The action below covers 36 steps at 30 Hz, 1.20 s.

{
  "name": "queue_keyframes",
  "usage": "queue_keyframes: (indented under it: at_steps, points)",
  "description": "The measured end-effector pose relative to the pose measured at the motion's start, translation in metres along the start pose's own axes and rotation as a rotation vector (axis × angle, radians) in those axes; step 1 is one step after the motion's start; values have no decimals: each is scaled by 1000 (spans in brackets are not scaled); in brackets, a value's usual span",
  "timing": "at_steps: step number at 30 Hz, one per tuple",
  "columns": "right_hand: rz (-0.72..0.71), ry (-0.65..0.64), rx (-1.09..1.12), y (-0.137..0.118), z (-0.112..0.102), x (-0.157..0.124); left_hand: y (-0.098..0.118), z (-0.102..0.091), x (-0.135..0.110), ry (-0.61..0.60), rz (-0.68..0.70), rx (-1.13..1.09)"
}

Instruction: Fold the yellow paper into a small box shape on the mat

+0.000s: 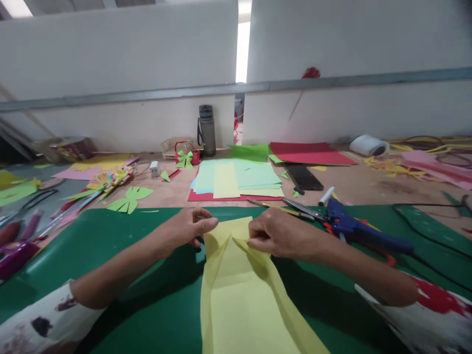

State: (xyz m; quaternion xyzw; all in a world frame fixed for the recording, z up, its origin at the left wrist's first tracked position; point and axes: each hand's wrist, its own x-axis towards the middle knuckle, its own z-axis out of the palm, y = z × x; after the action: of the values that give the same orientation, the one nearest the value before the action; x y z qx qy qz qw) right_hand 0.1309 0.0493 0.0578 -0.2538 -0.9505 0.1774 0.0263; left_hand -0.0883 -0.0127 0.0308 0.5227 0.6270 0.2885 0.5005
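Observation:
A long yellow paper sheet [241, 290] lies on the green cutting mat [147, 295], with its sides folded inward and its far end creased into flaps. My left hand [190, 228] pinches the far left corner of the sheet, fingers pressed together. My right hand [278, 233] pinches a folded flap at the far right of the sheet, fingers curled. Both forearms rest over the mat.
A blue glue gun [359, 231] and scissors [300, 209] lie right of my right hand, with a black cord beyond. A stack of coloured paper [236, 179], a phone [304, 177], a grey bottle [207, 130], a green paper bow [129, 199] and paper scraps sit farther back.

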Motion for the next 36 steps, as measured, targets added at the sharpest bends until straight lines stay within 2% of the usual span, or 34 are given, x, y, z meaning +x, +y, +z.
queue_keyframes:
  at_steps: [5,9,13,16,18,22,24,28,36]
  points:
    - [84,156,-58,1,4,1,-3,11,-2,-207,59,-283]
    - [155,201,-22,6,10,5,-8,23,6,-135,15,-414]
    - [341,262,62,16,16,8,-11,29,16,-119,18,-544]
    - [438,361,281,26,24,11,-11,29,18,-119,33,-609]
    - [471,397,535,32,30,14,-12,30,18,-125,48,-643]
    - [397,231,1152,31,34,18,-13,32,20,-135,66,-685]
    - [372,182,1267,27,35,18,-13,33,21,-138,55,-686]
    - [414,257,1209,20,35,18,-13,32,21,-130,32,-660]
    - [387,244,1186,16,35,18,-11,30,22,-131,39,-576]
